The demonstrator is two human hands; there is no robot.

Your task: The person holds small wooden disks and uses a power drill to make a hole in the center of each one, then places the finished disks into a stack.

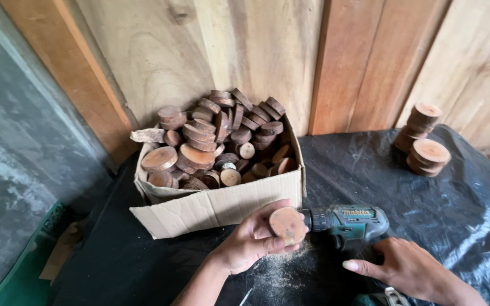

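I observe the left hand (pixel 250 241) holding a round wooden disc (pixel 287 225) on edge, flat face toward the camera. The grip is pressed onto the disc: thumb along its lower rim, fingers curled behind it. The disc sits at the top right of that hand, just above the black-covered surface (pixel 426 209). The nose of a teal cordless drill (pixel 347 224) meets the disc's right edge; I cannot tell whether a bit has entered the wood. The right hand (pixel 409 269) lies below and right of the drill body, fingers extended and spread, apparently resting against the tool; its hold is partly hidden. Pale sawdust (pixel 279 266) lies beneath the disc. Behind the disc stands a cardboard box (pixel 222 204) heaped with similar wood slices. A small stack of slices (pixel 423 141) rests well apart, at the far right.
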